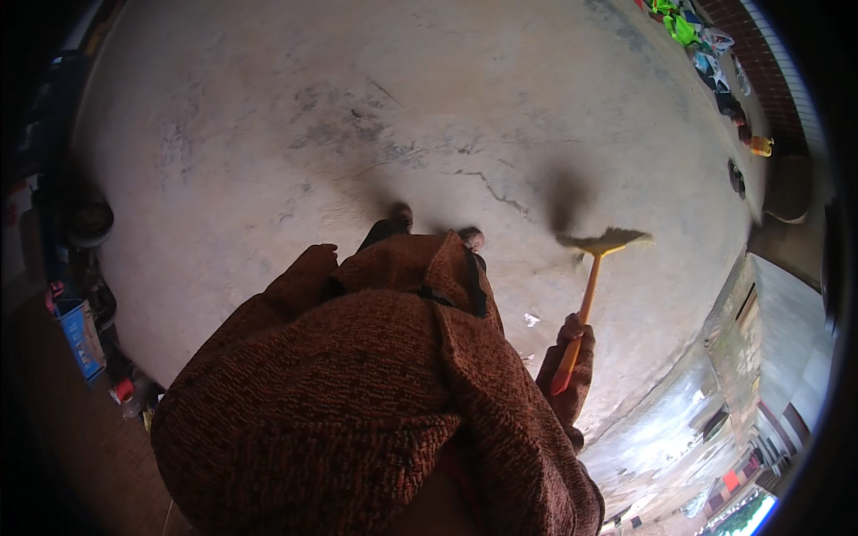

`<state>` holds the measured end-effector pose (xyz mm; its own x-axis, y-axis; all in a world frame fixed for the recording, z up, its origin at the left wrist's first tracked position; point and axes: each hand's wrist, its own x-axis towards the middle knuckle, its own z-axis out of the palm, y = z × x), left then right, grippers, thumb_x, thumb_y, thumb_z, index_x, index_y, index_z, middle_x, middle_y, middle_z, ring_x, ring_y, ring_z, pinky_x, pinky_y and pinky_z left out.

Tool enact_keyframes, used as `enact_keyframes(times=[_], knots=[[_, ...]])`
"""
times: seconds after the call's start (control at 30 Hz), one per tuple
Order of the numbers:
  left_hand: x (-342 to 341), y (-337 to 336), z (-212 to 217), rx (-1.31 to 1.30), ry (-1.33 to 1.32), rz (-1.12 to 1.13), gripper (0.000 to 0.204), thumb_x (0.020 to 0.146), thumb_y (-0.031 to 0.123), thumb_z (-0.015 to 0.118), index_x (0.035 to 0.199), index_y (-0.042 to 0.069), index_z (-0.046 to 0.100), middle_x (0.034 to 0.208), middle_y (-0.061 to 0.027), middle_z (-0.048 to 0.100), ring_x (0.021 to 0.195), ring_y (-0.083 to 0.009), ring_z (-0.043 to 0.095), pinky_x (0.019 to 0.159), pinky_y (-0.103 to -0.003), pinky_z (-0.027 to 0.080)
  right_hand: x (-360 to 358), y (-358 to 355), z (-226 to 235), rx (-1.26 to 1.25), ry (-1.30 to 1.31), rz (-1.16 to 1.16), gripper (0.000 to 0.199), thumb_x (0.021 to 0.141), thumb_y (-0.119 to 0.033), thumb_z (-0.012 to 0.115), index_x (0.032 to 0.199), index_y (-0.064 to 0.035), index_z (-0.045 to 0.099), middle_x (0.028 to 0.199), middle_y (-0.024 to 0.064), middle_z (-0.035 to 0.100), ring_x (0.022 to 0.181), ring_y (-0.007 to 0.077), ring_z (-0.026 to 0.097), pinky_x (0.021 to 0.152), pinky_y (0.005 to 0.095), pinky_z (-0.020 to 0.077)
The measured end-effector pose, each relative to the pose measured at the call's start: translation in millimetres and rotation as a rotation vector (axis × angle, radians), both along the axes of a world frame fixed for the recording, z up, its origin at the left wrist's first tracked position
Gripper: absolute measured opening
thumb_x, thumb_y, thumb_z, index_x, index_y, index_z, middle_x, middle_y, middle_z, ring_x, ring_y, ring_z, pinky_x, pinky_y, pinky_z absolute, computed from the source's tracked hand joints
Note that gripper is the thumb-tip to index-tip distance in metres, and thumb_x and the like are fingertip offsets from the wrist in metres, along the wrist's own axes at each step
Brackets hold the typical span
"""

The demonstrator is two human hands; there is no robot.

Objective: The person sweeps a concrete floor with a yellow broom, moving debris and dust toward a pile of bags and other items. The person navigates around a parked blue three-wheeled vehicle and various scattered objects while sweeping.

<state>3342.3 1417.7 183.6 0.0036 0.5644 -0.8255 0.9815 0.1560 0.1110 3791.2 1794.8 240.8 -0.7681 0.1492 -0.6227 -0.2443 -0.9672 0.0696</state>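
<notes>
My right hand (572, 330) grips the orange handle of a broom (585, 299) low on the right. Its straw-coloured bristle head (604, 240) fans out over the grey concrete floor (402, 116), with a dark shadow just behind it. My left hand is hidden: the brown knitted sleeve (299, 277) ends in folded cloth near my chest. Two shoe tips (400, 214) stick out past the brown garment that fills the lower middle of the view. A small white scrap (531, 319) lies on the floor beside the handle.
The concrete floor is cracked and stained. Bright clothes and bags (706, 45) lie along a brick wall at the top right. A blue crate (79, 335), a dark tyre (88, 219) and clutter line the left edge. A raised ledge (715, 295) borders the floor on the right.
</notes>
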Motion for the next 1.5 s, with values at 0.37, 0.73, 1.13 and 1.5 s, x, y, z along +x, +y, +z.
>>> enact_keyframes(times=[0.37,0.73,1.13,1.5], knots=[[3.0,-13.9,-26.8,-0.017,-0.017,0.175,0.02,0.072,0.021,0.046,0.079,0.01,0.061,0.088,-0.0027,0.057,0.098,-0.0167,0.047,0.073,-0.03,0.045,-185.0,-3.9,-52.3,0.063,0.561,0.011,0.017,0.068,-0.008,0.052,0.082,-0.0035,0.043,0.052,-0.0005,0.034,0.042,0.0099,0.033,0.038,0.0206,0.0293],[2.6,-15.4,3.1,-0.017,0.003,-0.162,0.015,0.07,0.017,0.047,0.075,0.01,0.059,0.089,-0.0004,0.057,0.101,-0.0153,0.045,0.069,-0.029,0.047,-141.4,46.9,-92.7,-0.222,0.45,-0.217,0.031,0.062,0.003,0.045,0.09,0.0108,0.038,0.056,0.0019,0.035,0.044,0.0081,0.036,0.039,0.0169,0.0341],[9.4,43.6,12.4,-0.035,0.046,0.026,0.022,0.072,0.021,0.045,0.082,0.009,0.06,0.091,-0.0001,0.058,0.105,-0.0151,0.042,0.074,-0.029,0.045,-4.1,91.1,-21.9,-0.016,0.178,-0.359,0.027,0.064,0.001,0.046,0.09,0.0055,0.041,0.058,0.0021,0.036,0.045,0.0081,0.037,0.041,0.0178,0.0341],[4.5,-16.9,-44.5,-0.085,-0.02,0.517,0.031,0.071,0.029,0.046,0.082,0.003,0.059,0.093,-0.0143,0.056,0.087,-0.0263,0.053,0.078,-0.034,0.041,-148.9,105.8,6.9,0.048,0.372,-0.234,0.044,0.067,0.001,0.047,0.11,0.0007,0.039,0.063,0.0028,0.037,0.047,0.0081,0.039,0.043,0.0208,0.0348]])
